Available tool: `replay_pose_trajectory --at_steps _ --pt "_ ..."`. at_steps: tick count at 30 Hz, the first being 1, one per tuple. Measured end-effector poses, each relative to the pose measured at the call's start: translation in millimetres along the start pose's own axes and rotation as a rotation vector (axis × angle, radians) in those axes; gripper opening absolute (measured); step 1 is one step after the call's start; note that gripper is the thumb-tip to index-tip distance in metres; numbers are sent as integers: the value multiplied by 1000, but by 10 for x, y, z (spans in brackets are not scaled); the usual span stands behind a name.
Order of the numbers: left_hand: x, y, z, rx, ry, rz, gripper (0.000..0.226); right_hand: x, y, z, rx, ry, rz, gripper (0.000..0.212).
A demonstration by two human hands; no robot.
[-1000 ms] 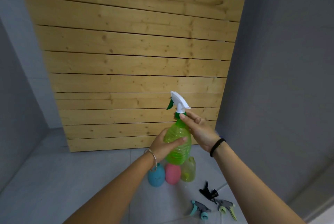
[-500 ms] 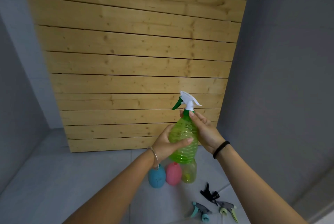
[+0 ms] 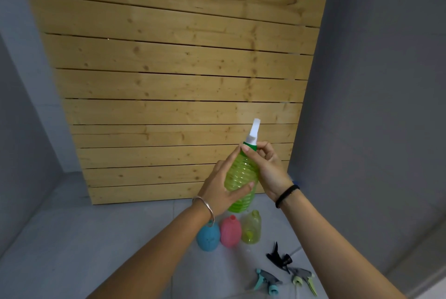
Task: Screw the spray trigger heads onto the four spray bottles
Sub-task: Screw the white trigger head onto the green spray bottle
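Observation:
I hold a green ribbed spray bottle (image 3: 239, 178) up in front of me. My left hand (image 3: 222, 190) wraps around its body. My right hand (image 3: 268, 168) pinches the green collar of the white trigger head (image 3: 253, 133) that sits on the bottle's neck. On the floor below stand a blue bottle (image 3: 208, 237), a pink bottle (image 3: 230, 231) and a yellow-green bottle (image 3: 251, 230), all without heads. Three loose trigger heads lie to their right: a black one (image 3: 278, 257), a grey and teal one (image 3: 266, 281) and a grey and light-green one (image 3: 304, 279).
A wall of horizontal wooden planks (image 3: 178, 81) rises straight ahead. Grey walls (image 3: 376, 105) close in on both sides. The floor (image 3: 72, 238) is grey tile.
The trigger head has turned on the neck: its nozzle pointed left before and now shows edge-on. The bottle and both hands have shifted slightly to the right.

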State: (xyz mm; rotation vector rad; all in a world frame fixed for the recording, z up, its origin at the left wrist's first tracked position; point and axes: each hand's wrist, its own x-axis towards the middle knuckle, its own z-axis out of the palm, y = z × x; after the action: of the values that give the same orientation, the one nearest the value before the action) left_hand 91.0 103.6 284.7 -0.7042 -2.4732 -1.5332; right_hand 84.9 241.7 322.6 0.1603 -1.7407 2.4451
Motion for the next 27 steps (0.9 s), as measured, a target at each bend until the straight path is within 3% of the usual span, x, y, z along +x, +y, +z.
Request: replay_pose_trajectory --at_steps 8,15,22,27 --pt "15 13 -47 -61 -3 62 84 -9 -53 9 8 -112 61 33" --pt "11 -14 -77 -18 7 48 82 -9 -19 100 59 -8 42 16" --pt "38 -25 -101 -68 10 77 83 9 -108 81 75 -147 131 36" --pt "39 -32 -106 16 40 60 80 23 -71 146 70 -7 65 15"
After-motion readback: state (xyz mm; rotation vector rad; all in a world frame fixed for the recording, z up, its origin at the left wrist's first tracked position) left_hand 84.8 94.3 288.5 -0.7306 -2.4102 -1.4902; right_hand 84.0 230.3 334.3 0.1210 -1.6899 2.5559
